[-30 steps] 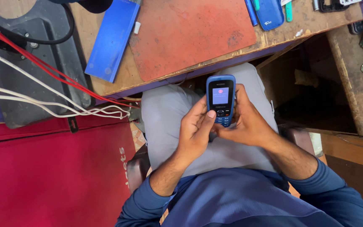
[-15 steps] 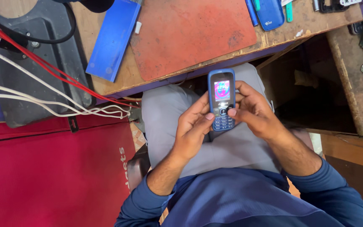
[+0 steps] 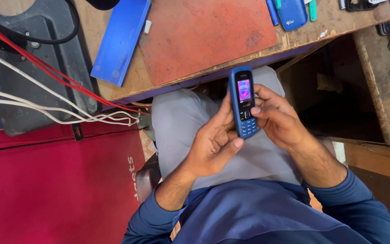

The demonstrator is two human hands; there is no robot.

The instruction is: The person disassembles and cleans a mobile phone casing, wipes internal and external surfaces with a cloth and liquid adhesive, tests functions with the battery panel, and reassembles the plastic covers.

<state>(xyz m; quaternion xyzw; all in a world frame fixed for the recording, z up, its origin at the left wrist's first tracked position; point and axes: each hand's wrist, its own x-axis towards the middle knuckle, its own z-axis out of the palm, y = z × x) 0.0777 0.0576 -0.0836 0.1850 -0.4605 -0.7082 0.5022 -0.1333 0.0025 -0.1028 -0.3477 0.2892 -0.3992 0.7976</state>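
I hold a small blue keypad phone [image 3: 243, 101] upright over my lap, its screen lit in pink and blue. My left hand [image 3: 213, 144] cradles it from the left and below, fingers curled behind its back. My right hand [image 3: 278, 118] grips its right side, with the thumb resting on the keys just under the screen. Both hands hover above my grey trousers [image 3: 181, 122], just in front of the edge of the wooden workbench [image 3: 303, 38].
On the bench lie a red-brown mat [image 3: 204, 36], a blue flat case [image 3: 120, 43] and a blue phone cover [image 3: 290, 13]. Red and white cables [image 3: 46, 97] run across a grey machine [image 3: 37, 77] at left. A red cloth [image 3: 50, 185] lies below it.
The phone has risen and tilted more upright, and its screen changed from a pale blue display to a pink one. My right thumb moved onto the keys.
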